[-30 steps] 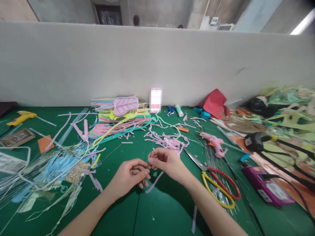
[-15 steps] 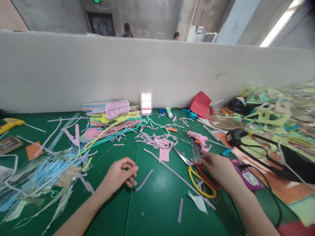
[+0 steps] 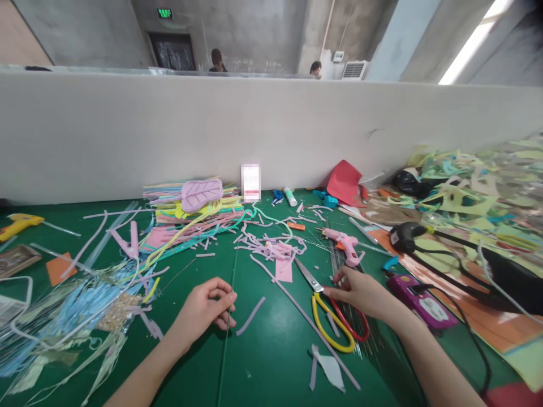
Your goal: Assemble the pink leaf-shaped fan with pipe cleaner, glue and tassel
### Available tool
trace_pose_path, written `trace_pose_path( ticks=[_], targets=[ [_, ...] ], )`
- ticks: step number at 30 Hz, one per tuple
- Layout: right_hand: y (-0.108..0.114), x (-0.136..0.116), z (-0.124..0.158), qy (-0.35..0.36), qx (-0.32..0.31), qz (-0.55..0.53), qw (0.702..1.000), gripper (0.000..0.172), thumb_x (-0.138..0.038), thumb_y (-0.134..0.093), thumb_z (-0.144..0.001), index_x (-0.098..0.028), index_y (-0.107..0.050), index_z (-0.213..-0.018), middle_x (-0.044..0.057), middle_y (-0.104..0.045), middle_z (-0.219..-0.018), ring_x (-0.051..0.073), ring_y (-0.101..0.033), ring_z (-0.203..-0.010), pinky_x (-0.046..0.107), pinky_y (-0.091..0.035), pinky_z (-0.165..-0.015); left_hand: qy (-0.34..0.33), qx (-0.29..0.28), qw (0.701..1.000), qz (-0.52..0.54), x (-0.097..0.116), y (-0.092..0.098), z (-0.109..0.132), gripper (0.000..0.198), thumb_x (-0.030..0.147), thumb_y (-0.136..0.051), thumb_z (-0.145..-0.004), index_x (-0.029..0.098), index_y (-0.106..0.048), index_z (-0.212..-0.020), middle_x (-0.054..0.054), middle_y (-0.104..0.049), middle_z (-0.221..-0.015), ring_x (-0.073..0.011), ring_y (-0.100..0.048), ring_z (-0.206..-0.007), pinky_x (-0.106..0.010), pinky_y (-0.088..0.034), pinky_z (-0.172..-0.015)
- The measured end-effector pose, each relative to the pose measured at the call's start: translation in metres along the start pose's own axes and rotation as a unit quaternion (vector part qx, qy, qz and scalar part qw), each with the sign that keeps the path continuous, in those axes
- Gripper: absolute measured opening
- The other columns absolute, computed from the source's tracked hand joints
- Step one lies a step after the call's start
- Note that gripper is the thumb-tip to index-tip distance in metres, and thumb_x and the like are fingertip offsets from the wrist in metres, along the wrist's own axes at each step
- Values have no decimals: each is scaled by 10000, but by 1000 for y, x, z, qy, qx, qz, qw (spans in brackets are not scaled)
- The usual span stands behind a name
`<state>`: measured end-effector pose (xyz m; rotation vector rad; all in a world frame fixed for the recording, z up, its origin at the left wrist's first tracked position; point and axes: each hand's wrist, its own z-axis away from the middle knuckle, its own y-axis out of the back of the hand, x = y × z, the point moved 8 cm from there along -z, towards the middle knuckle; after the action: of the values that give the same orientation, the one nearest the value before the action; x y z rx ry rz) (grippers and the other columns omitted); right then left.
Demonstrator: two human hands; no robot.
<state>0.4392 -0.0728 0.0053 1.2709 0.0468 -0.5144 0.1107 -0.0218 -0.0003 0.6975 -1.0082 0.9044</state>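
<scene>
My left hand (image 3: 212,305) hovers low over the green table, thumb and fingers brought together; whatever they pinch is too thin to make out. The table's seam runs past the fingertips. A short lilac pipe cleaner (image 3: 251,316) lies just right of them. My right hand (image 3: 354,294) has thumb and forefinger apart, with the thumb against the scissors (image 3: 316,287) near the pivot. The scissors have one yellow and one red handle and point away from me. Thin wires (image 3: 356,339) lie partly under the handles and that hand. A long lilac pipe cleaner (image 3: 297,308) passes beside the scissors.
A pink glue gun (image 3: 345,243) lies beyond my right hand, a purple box (image 3: 424,305) with a cable right of it. Pipe-cleaner bundles (image 3: 203,220) stand against the partition (image 3: 271,124). Ribbons and wires (image 3: 80,322) spread at left; paper scraps (image 3: 458,186) heap at right.
My right hand has moved left, and the scissors have shifted left with it. The long pipe cleaner's near end and the white scrap have slid left and nearer. My left hand barely differs.
</scene>
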Motion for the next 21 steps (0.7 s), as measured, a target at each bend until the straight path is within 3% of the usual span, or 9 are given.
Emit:
trace_pose_path(
  ticks=[4,9,12,15,18,21],
  targets=[
    [-6,-20,9,48,-20,-16,999,159,-330,-543,-860,-178,-586,-881,59,-697,-761,195,-645,-692,256,-407,-586,-2,-1,1000,-1,-1,0,-1,381,499,-680,-757,158,-530,-841,23,-605,-677,-153,-676,-533,-214,-497,-466],
    [-8,-57,8,77,42,4,996,223,-315,-481,-907,-149,-618,-851,116,-697,-870,217,-651,-780,275,-418,-649,-5,-20,1000,-1,-4,-4,-1,380,499,-672,-770,158,-527,-857,23,-611,-641,-154,-674,-533,-218,-499,-470],
    [-7,-71,4,83,40,8,996,225,-341,-543,-871,-163,-656,-792,96,-703,-803,219,-650,-744,274,-402,-624,-6,-24,1000,-4,-6,-4,-1,380,498,-669,-773,159,-520,-855,22,-617,-624,-155,-671,-532,-224,-503,-477],
    [8,-56,2,57,48,3,997,211,-317,-526,-871,-192,-682,-803,55,-719,-780,189,-653,-730,255,-401,-624,-8,-19,1000,-5,-4,-3,-1,383,498,-673,-770,159,-516,-854,24,-619,-628,-154,-673,-538,-221,-502,-479],
    [26,-14,4,-28,80,21,996,200,-250,-502,-857,-175,-674,-788,80,-726,-811,200,-650,-724,268,-397,-629,-8,-13,1000,-8,0,-2,0,393,503,-677,-761,157,-515,-853,22,-620,-631,-157,-675,-543,-222,-501,-484],
    [24,17,7,-77,66,32,994,153,-241,-576,-788,-173,-647,-671,81,-710,-702,210,-641,-637,267,-375,-566,-5,-15,1000,-8,0,-4,1,400,510,-679,-755,156,-516,-847,22,-616,-623,-161,-675,-540,-225,-501,-481]
  ],
)
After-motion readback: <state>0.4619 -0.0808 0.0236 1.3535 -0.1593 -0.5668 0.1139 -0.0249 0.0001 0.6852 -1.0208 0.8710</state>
